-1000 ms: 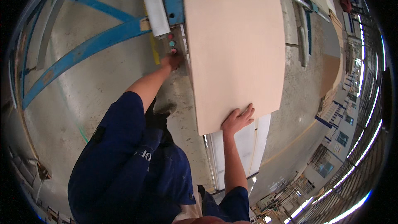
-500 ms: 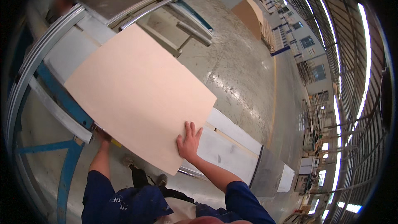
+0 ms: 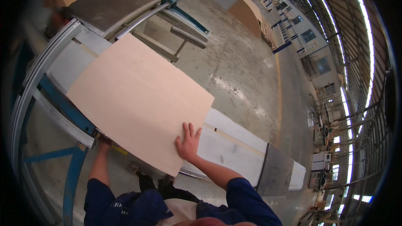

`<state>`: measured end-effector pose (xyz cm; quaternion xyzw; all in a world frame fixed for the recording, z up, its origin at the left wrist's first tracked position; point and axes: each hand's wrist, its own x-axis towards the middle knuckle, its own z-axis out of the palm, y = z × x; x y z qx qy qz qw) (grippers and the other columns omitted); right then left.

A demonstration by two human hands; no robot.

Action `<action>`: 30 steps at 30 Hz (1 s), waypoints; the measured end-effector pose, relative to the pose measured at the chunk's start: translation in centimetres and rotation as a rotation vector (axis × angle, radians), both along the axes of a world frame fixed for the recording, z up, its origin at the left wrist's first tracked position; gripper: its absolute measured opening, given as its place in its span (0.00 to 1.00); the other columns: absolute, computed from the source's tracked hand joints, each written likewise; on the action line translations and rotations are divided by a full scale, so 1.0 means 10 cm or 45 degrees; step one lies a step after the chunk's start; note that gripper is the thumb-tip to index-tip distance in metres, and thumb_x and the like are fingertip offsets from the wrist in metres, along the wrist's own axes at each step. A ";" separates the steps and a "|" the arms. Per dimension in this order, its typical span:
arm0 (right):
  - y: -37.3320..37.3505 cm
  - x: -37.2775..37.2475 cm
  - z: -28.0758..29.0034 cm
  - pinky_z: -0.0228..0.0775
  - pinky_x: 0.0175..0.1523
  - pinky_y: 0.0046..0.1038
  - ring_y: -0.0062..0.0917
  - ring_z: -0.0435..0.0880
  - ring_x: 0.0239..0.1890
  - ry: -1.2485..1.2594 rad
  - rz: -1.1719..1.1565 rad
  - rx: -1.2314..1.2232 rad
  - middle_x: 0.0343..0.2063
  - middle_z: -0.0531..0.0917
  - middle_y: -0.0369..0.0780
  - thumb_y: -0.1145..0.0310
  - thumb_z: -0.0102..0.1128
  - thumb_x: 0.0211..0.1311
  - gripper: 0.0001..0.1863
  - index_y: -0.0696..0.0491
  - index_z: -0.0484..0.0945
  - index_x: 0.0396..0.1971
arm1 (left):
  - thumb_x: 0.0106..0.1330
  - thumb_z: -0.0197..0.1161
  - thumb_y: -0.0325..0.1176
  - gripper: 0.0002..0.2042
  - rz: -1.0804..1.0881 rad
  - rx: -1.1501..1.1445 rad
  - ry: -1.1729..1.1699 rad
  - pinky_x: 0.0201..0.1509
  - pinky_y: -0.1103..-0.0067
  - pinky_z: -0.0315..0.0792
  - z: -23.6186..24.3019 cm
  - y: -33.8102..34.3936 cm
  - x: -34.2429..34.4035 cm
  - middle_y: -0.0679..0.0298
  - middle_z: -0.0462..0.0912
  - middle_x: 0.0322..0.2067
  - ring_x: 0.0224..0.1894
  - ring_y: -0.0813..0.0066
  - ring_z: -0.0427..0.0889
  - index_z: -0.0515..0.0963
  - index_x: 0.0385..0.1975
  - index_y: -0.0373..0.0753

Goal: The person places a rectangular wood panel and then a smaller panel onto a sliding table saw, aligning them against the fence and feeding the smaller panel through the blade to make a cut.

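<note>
A large flat pale-pinkish board (image 3: 142, 100) lies across the white sliding table (image 3: 234, 150) of a machine. My right hand (image 3: 189, 144) rests flat on the board near its right end, fingers spread and holding nothing. My left hand (image 3: 104, 141) is low by the board's near edge, beside the end of a grey curved bar (image 3: 67, 119). The board's edge and the machine frame hide its fingers, so what it touches cannot be made out. A small yellow piece (image 3: 120, 150) shows next to it under the board.
A blue metal frame (image 3: 72, 175) stands at the left, below a long aluminium rail (image 3: 42, 67). Beyond the board are a metal bar (image 3: 155, 14), a roller (image 3: 189, 37) and a dark tabletop (image 3: 111, 2). Stacked sheets (image 3: 247, 16) stand farther off. A dark panel (image 3: 274, 167) ends the table.
The whole view has turned and shifted slightly. My right hand stays flat on the board, and my left hand keeps its place at the near edge. The board has not visibly moved on the table.
</note>
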<state>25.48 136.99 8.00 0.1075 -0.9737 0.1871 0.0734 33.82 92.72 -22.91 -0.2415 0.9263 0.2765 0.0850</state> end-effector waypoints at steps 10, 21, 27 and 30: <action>0.07 0.01 -0.08 0.32 0.79 0.64 0.53 0.62 0.73 0.041 0.108 0.019 0.68 0.68 0.57 0.61 0.60 0.63 0.37 0.59 0.65 0.70 | 0.72 0.61 0.29 0.10 0.291 -0.312 0.800 0.51 0.61 0.73 2.54 0.43 1.39 0.48 0.77 0.42 0.47 0.47 0.78 0.76 0.48 0.32; 0.15 0.03 -0.13 0.29 0.77 0.68 0.52 0.63 0.73 0.086 0.145 -0.011 0.67 0.67 0.57 0.58 0.59 0.63 0.37 0.60 0.66 0.70 | 0.78 0.46 0.57 0.29 0.841 -0.485 -0.229 0.62 0.58 0.70 2.75 -0.40 1.92 0.46 0.83 0.51 0.54 0.47 0.80 0.82 0.48 0.34; 0.01 -0.02 -0.05 0.28 0.77 0.69 0.54 0.61 0.73 0.066 0.175 -0.028 0.67 0.67 0.56 0.53 0.61 0.62 0.40 0.60 0.66 0.69 | 0.78 0.42 0.60 0.33 0.872 -0.468 -0.355 0.71 0.59 0.64 2.72 -0.42 1.84 0.47 0.79 0.59 0.64 0.50 0.74 0.78 0.57 0.35; -0.15 -0.08 -0.01 0.28 0.77 0.69 0.54 0.60 0.73 0.043 0.204 -0.044 0.67 0.67 0.56 0.52 0.62 0.61 0.41 0.60 0.66 0.69 | 0.78 0.41 0.62 0.35 0.856 -0.495 -0.377 0.74 0.59 0.60 2.68 -0.42 1.83 0.48 0.74 0.65 0.69 0.50 0.68 0.73 0.63 0.34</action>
